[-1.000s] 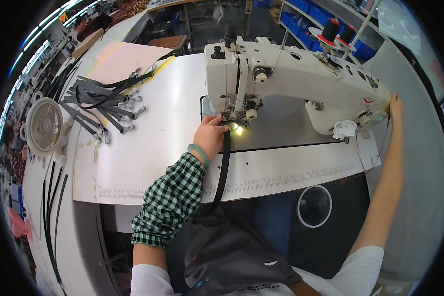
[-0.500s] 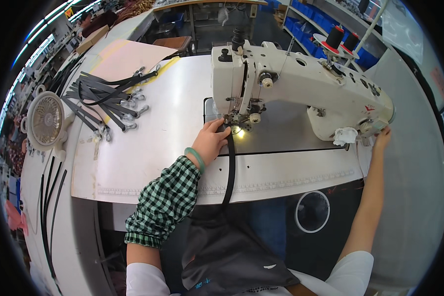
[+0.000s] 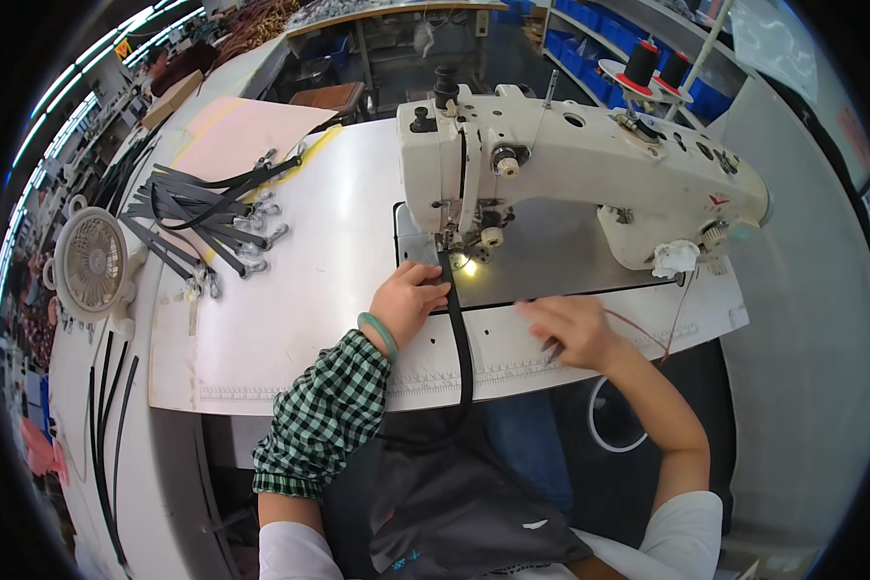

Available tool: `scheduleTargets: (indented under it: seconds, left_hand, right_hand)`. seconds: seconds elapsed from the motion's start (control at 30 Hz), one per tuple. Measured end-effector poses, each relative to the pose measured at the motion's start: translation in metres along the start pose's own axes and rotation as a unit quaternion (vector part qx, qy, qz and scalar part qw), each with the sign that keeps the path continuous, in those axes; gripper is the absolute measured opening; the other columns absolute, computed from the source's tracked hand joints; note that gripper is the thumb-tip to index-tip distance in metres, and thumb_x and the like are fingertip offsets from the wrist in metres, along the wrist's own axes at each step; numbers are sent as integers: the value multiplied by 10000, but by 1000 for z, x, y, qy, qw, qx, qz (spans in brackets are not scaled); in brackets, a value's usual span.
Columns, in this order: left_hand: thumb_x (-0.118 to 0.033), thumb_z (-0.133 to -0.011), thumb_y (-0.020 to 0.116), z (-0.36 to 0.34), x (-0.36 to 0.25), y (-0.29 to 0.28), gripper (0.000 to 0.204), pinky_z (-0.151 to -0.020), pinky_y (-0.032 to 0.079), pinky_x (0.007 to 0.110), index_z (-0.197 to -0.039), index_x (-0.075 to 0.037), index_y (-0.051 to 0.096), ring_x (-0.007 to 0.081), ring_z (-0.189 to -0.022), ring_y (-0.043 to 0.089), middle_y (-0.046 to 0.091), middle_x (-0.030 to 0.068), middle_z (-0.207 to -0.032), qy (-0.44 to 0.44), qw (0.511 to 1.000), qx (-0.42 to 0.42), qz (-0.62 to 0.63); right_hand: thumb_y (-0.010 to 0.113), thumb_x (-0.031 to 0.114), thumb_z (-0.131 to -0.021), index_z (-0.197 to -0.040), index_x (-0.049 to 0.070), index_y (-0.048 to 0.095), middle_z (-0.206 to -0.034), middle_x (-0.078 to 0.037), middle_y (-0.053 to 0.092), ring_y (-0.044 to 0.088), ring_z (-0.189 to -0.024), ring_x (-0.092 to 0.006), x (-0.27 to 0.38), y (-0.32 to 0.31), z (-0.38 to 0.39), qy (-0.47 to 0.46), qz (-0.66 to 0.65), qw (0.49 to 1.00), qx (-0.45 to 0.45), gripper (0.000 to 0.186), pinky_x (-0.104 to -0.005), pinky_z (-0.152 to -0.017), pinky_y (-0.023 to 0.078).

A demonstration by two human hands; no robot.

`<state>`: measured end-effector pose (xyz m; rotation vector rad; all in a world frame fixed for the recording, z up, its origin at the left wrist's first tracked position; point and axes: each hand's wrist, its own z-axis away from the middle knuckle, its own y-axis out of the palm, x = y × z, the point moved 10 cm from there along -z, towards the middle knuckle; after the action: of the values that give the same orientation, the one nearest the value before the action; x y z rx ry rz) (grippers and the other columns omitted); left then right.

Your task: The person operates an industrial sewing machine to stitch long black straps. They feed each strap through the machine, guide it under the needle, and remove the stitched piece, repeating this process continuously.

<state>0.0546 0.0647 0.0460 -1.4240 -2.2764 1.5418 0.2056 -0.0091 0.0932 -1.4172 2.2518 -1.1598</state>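
My left hand [image 3: 408, 302] pinches a black strap [image 3: 462, 353] just in front of the needle area of a white sewing machine [image 3: 541, 145]. The strap's far end lies under the presser foot, and its near part hangs over the table edge toward my apron. Above the front of the table, to the right of the strap, is my right hand [image 3: 572, 331]. Its fingers are curled and slightly blurred; a small dark metallic bit shows beneath them, too unclear to name. A thin reddish-brown cord [image 3: 640, 331] trails from beside this hand toward the table edge.
Left of the machine lies a pile of dark straps [image 3: 198, 208] with metal clasps. A small fan [image 3: 95, 253] stands at the far left, above several loose black strips [image 3: 106, 435]. Thread cones [image 3: 641, 66] stand behind the machine at the right.
My right hand has left the handwheel end of the machine and come leftward to the front of the table. My left hand has drawn slightly nearer to me, still on the strap.
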Motion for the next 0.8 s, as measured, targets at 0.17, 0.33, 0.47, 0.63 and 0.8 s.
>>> scheduleTargets:
  seconds: [0.17, 0.33, 0.47, 0.63, 0.8]
  left_hand:
    - [-57, -655, 663, 0, 2, 0, 211, -740, 487, 300, -863, -25, 650, 226, -894, 543, 595, 82, -950, -10, 1000, 3, -8]
    - [-70, -682, 644, -2, 3, 0, 203, -783, 469, 315, -879, -24, 645, 240, -934, 538, 600, 89, -982, -16, 1000, -1, -6]
    - [13, -672, 589, -2, 7, -4, 194, -781, 468, 319, -854, -24, 649, 241, -926, 540, 603, 98, -975, -11, 1000, -19, 2]
    - [112, -608, 498, -16, 29, -2, 303, -794, 461, 336, -840, -12, 649, 264, -914, 540, 617, 107, -924, 6, 996, 45, 78]
    - [-102, -694, 552, -56, 117, -23, 284, -865, 392, 378, -969, -59, 609, 295, -1024, 472, 572, 143, -993, -135, 987, -86, -32]
  right_hand:
    - [635, 204, -702, -897, 90, 577, -951, -24, 559, 541, -638, -164, 51, 71, -26, -118, -90, 977, 151, 233, -281, -492, 445]
    - [643, 200, -693, -854, 86, 566, -961, -23, 563, 524, -621, -151, 45, 77, -21, -120, -109, 980, 119, 212, -280, -479, 432]
    - [622, 221, -712, -813, 81, 550, -899, -9, 562, 548, -676, -156, 43, 76, -24, -100, -106, 981, 125, 187, -281, -500, 444]
    - [638, 179, -696, -832, 62, 568, -915, -29, 574, 556, -667, -167, 43, 73, -27, -94, -122, 982, 112, 193, -293, -535, 449]
    - [664, 133, -671, -898, 67, 590, -953, -47, 592, 565, -641, -177, 44, 74, -31, -81, -125, 980, 134, 247, -289, -535, 456]
